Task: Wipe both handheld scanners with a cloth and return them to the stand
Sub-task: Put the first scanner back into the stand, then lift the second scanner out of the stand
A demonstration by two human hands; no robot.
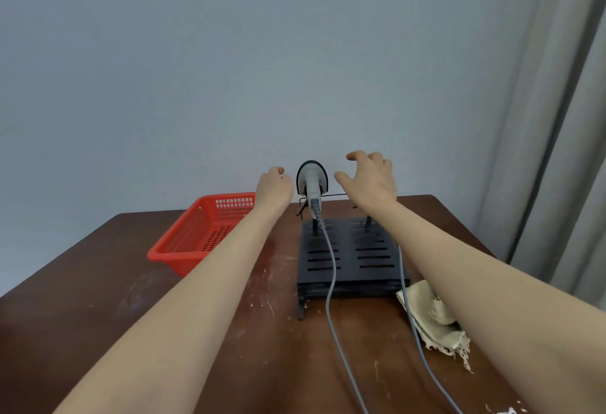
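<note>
- Two grey cables run across the brown table (98, 298) on the near side of both hands. One cable (331, 282) climbs over the stand to the scanner's handle, and the other cable (423, 354) passes under the right forearm.
- A frayed beige cloth (433, 318) lies crumpled on the table, well short of the right fingers and beneath that forearm, touching the stand's near right corner.
- The black slotted stand (347, 249) sits below and nearer than the fingertips, between the two forearms.
- A red basket (196, 239) rests on the table to the outside of the left wrist.
- The grey scanner (311, 177) hangs head-up on the stand's wire rail, directly between the two hands and touched by neither.
- The left hand (273, 185) hovers just left of the scanner. Its fingers bend away out of view, so I cannot tell how they are set.
- The right hand (372, 180) hovers just right of the scanner, its fingers (355, 155) spread wide, arched and holding nothing.
- A grey curtain (557, 118) hangs far beyond the right fingers.
</note>
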